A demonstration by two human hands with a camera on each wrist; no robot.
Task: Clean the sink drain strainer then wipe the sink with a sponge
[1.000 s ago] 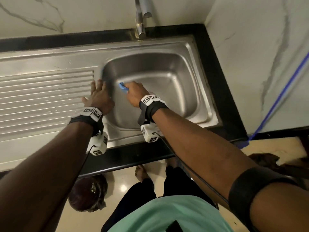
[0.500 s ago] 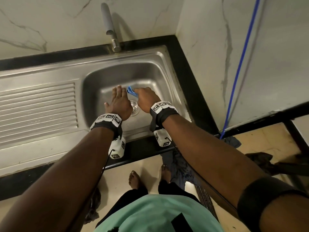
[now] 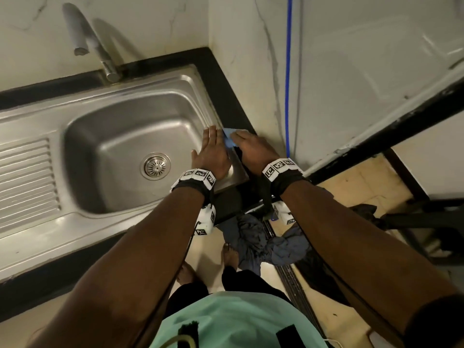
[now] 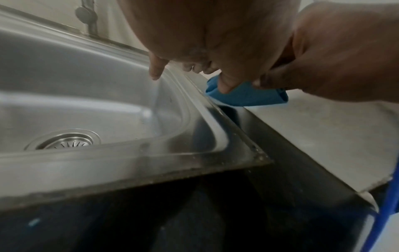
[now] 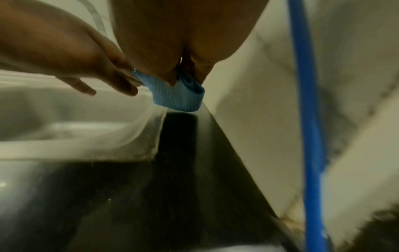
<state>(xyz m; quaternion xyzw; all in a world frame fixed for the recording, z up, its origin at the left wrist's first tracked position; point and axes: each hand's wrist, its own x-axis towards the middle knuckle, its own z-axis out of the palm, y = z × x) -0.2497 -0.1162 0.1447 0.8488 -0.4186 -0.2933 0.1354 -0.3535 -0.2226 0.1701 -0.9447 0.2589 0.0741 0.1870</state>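
The steel sink (image 3: 125, 116) fills the left of the head view, and its round drain strainer (image 3: 155, 166) sits bare in the basin floor. My right hand (image 3: 247, 144) grips a folded blue sponge cloth (image 3: 229, 138) at the sink's right rim, over the black counter strip. In the right wrist view the blue sponge cloth (image 5: 178, 95) hangs from my thumb and fingers. My left hand (image 3: 212, 149) lies flat with straight fingers on the right rim, right beside the cloth. In the left wrist view the strainer (image 4: 64, 141) shows low left and the blue cloth (image 4: 246, 95) at the rim.
A tap (image 3: 88, 38) rises at the back of the sink. A ribbed drainboard (image 3: 25, 182) lies to the left. A marble wall (image 3: 251, 71) with a blue hose (image 3: 288, 71) stands close on the right. Dark cloth (image 3: 263, 242) lies on the floor by my feet.
Both hands have moved rightwards, from the basin's left wall across the drain to the right rim. The strainer, covered half a second ago, is now in plain sight.
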